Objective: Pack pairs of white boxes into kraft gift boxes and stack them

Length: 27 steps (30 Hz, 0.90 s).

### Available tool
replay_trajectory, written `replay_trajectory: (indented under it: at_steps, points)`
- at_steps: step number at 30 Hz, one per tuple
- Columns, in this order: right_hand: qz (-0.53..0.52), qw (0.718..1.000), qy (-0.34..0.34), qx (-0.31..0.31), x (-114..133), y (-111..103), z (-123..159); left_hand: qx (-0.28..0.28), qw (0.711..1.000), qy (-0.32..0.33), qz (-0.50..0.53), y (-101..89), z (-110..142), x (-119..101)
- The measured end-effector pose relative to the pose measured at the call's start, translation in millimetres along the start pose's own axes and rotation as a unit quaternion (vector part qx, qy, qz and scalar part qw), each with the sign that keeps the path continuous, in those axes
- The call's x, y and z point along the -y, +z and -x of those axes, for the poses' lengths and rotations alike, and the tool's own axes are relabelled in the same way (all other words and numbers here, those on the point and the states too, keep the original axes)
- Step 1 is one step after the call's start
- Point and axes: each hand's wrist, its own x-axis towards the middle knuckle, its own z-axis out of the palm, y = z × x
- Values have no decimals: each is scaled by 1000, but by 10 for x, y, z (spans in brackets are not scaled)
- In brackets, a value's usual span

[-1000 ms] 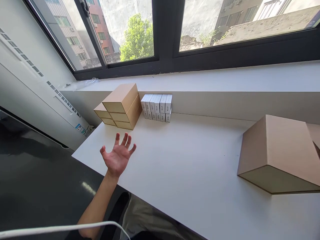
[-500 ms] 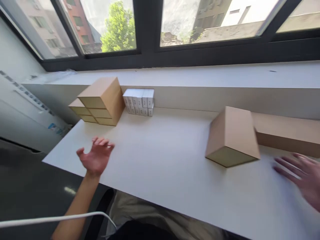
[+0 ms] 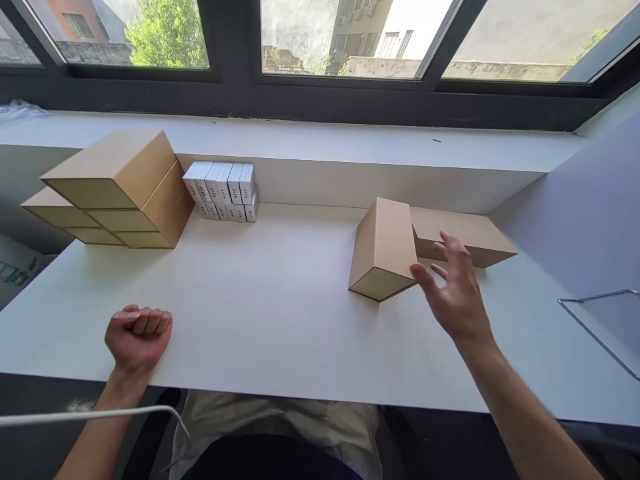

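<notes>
Fingers (R) point(image 3: 457, 255) nr plain tan box point(image 3: 393, 241)

Cannot read the print on the small white boxes point(image 3: 220, 190), too tiny, nor see inside the closed left hand point(image 3: 139, 337). Cannot tell whether the right hand point(image 3: 454, 293) touches the nearer brown box point(image 3: 395, 237), nor see the farther brown box point(image 3: 463, 227) behind its fingers. Loses the white cable point(image 3: 90, 415) past the left edge, the bent metal rod point(image 3: 599, 341) past the right.

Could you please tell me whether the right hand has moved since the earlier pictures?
Yes, to the left. Judged against the nearer right-side brown box, the right hand was clear of it, farther right; now it reaches that box's right edge.
</notes>
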Motion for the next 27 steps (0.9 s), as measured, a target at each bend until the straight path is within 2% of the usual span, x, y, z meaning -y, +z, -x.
replay_trajectory:
  at_steps: [2,5,7,10,14,16,20,23,27]
  points:
    - [127,991,-49,0,222,59,17,7,1000,-5,-7,-16,-2,11]
    - [230,971,-53,31,359,186,-33,13,1000,3,3,75,-5,6]
    - [249,966,-54,47,340,258,-83,14,1000,14,12,188,11,-2]
    - [262,962,-68,39,266,295,-116,8,1000,10,-2,328,62,-21]
    - [286,952,-104,27,223,234,-40,24,999,-25,5,282,105,-41]
    - [283,949,-139,28,227,191,46,20,999,-26,20,175,103,-27]
    - [225,943,-242,34,280,134,301,-26,999,8,36,-31,109,58]
    - [168,927,-333,52,366,128,515,10,999,0,47,-97,142,117]
    - [83,892,-431,110,494,157,712,64,997,-25,42,-41,182,117]
